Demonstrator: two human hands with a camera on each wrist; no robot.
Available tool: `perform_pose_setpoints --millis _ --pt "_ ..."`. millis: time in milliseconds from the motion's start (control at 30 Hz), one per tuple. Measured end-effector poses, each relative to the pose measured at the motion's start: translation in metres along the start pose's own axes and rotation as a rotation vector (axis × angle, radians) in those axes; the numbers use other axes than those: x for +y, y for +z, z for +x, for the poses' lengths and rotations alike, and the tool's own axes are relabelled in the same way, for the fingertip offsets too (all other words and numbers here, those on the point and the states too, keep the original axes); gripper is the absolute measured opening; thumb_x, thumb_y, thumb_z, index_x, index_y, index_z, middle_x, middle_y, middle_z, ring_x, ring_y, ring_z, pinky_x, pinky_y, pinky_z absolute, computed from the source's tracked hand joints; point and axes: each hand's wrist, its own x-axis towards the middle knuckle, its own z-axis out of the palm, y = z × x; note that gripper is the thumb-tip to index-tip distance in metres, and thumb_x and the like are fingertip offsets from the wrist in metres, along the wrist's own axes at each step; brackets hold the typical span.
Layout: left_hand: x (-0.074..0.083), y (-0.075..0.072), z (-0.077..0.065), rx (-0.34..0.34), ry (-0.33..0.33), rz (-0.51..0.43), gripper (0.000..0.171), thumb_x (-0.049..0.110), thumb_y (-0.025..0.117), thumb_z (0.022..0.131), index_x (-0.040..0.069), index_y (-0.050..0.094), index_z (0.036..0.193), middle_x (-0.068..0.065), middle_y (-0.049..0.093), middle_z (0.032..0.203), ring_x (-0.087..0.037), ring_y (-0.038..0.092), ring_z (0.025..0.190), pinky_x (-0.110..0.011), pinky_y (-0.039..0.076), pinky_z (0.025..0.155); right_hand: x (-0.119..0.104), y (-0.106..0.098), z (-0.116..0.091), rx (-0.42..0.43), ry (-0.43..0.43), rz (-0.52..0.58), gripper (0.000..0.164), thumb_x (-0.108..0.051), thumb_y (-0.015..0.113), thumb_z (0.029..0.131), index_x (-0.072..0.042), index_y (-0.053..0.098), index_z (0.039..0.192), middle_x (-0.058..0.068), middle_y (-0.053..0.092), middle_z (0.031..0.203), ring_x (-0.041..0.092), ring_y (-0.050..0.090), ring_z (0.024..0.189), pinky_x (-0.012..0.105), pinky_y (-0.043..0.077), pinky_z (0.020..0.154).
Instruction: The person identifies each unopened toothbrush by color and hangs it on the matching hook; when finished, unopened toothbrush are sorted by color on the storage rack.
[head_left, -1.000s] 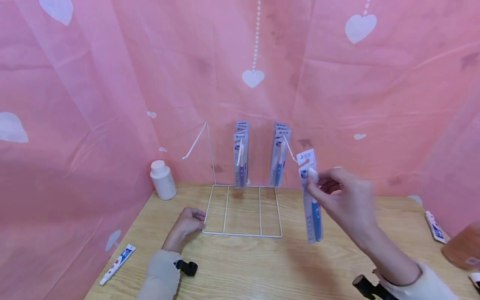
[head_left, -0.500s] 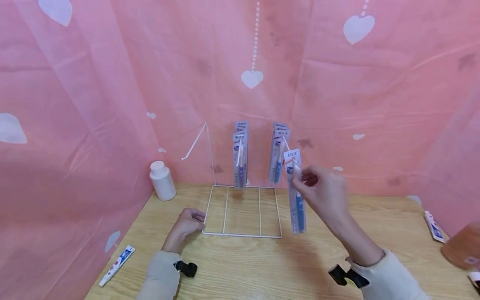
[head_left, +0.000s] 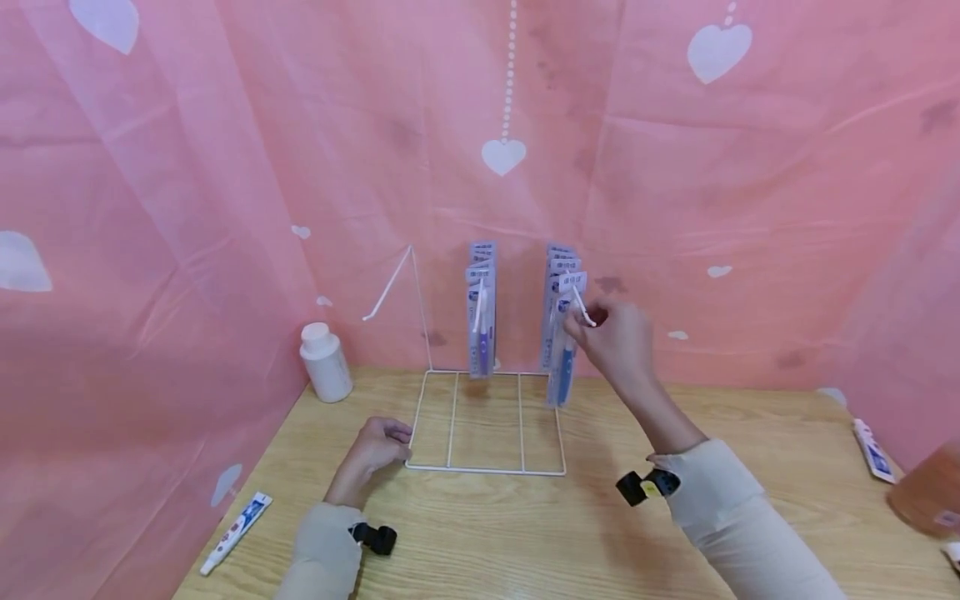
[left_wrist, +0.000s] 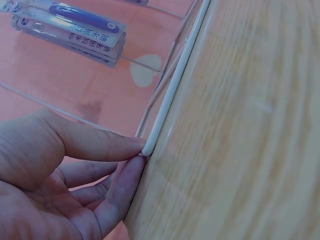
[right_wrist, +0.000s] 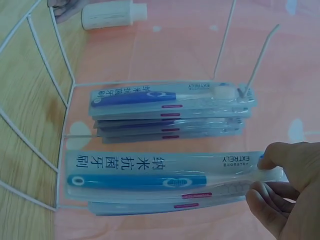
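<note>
A packaged blue toothbrush (right_wrist: pixel 135 181) hangs on the right hook of a white wire rack (head_left: pixel 486 471), in front of other packs. My right hand (head_left: pixel 618 337) pinches this pack near the brush head, the hook tip passing through its card. On the middle hook hang several packaged purple toothbrushes (head_left: pixel 482 325). The left hook (head_left: pixel 388 283) of the rack bears nothing. At the rack's front left corner my left hand (head_left: pixel 381 443) pinches the wire between thumb and forefinger, as the left wrist view shows.
A white bottle (head_left: pixel 326 363) stands at the back left, a toothpaste tube (head_left: pixel 236 533) lies at the front left. Another tube (head_left: pixel 873 452) and an orange-brown container (head_left: pixel 930 492) are at the right. A pink curtain (head_left: pixel 637 167) closes off the back.
My right hand has carried the blue toothbrush pack left and back onto the right hook and along it towards the other packs. My left hand has stayed on the rack corner.
</note>
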Motion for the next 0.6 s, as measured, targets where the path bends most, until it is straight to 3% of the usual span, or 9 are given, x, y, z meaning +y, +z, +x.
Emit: perform_pose_setpoints --millis 200,433,600 --pt "0.002 0.003 0.001 -0.012 0.012 0.001 0.037 -0.013 0.073 0.064 -0.008 0.069 0.100 -0.011 0.064 0.086 -0.023 0.059 0.080 -0.028 0.050 0.068 0.003 0.009 0.007 0.070 -0.005 -0.016 0.017 -0.016 0.069 0.079 -0.005 0.065 0.066 0.007 0.062 0.061 0.021 0.051 0.056 0.034 0.036 0.053" --pt "0.001 0.003 0.000 -0.015 0.013 0.003 0.036 -0.013 0.073 0.064 -0.008 0.069 0.100 -0.011 0.064 0.087 -0.023 0.059 0.080 -0.030 0.051 0.070 0.005 0.014 0.010 0.105 -0.009 -0.007 0.022 -0.018 0.069 0.082 -0.004 0.066 0.065 0.009 0.062 0.060 0.023 0.054 0.055 0.035 0.037 0.053" --pt "-0.003 -0.002 -0.001 -0.013 0.005 0.017 0.034 -0.013 0.074 0.068 -0.007 0.069 0.101 -0.011 0.064 0.088 -0.023 0.060 0.082 -0.031 0.052 0.072 0.007 0.014 0.008 0.066 -0.016 0.028 0.024 -0.019 0.073 0.085 -0.002 0.069 0.070 0.009 0.065 0.063 0.022 0.057 0.058 0.034 0.040 0.056"
